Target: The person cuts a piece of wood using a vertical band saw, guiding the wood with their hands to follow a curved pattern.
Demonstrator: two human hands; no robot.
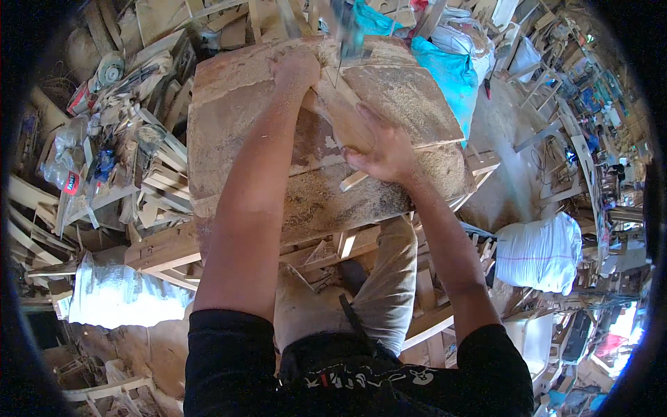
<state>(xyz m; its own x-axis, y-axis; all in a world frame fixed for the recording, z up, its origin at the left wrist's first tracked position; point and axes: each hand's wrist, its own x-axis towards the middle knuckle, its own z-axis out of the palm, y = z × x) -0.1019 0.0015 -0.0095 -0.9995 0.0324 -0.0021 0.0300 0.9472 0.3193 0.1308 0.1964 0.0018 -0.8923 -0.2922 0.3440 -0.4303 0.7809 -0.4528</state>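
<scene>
A pale wooden board [344, 118] lies slantwise on a sawdust-covered worktable [236, 139]. Close to its far end stands a thin upright saw blade [338, 72], below a blurred machine part. My left hand [297, 69] is closed at the board's far left side, its fingertips partly hidden. Nearer to me, my right hand [385, 147] grips the board's near part, thumb on one side and fingers on the other. Below the right hand a narrow wood strip [354, 181] pokes out toward the table's front.
Scrap wood [163, 167] is heaped at the left, with a plastic bottle [62, 177] among it. A turquoise sack [448, 76] touches the table's far right corner. One white sack [538, 254] stands at the right. Wooden beams [163, 249] run below the table's front edge.
</scene>
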